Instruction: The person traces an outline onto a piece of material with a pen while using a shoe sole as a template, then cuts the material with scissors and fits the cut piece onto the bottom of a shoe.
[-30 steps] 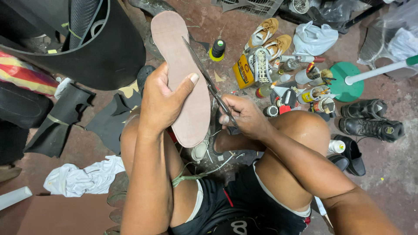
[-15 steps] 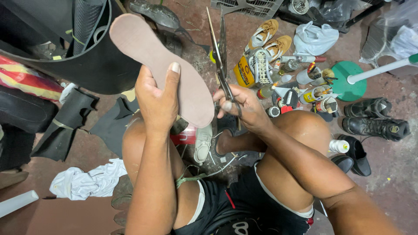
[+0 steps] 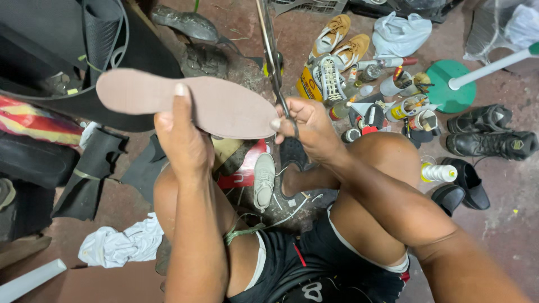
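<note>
Floor [image 3: 522, 213]: reddish, strewn with shoes [image 3: 337, 45]; our left hand [image 3: 182, 140] clasps insole [image 3: 185, 104], right hand [image 3: 309, 126] grips scissors [image 3: 272, 56].

The flat foam shoe insole [image 3: 185, 104] is a dusty pinkish tan, and the low suede shoes [image 3: 339, 42] are mustard tan with white laces. The round plastic disc [image 3: 449, 85] is green, the leather boots [image 3: 488, 134] black, the concrete floor [image 3: 505, 219] reddish brown.

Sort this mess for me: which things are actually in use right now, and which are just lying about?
In use:
left hand holding the pinkish insole
right hand gripping the scissors

Lying about:
tan shoes
black boots
white rag
glue bottles
grey sneaker
</note>
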